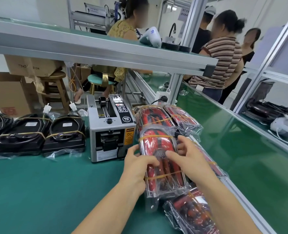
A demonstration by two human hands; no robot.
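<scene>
Well, on the green bench [55,183] the tape dispenser [111,132] stands just left of the work, so a careless shove could bump it. Left hand [138,168] curls round the left edge of the red bundle [156,142], thumb on top; the bundle lies among other bagged packs [182,119]. Right hand [188,159] clasps its right edge, fingers bent. Slick film may slip, or a rubber band [166,174] roll off.

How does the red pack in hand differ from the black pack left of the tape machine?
The red pack is long and narrow; the black pack is squat, with a coiled cable on top. The left hand and right hand grip the red pack; the black pack lies untouched. Both are bagged and rubber-banded.
</scene>
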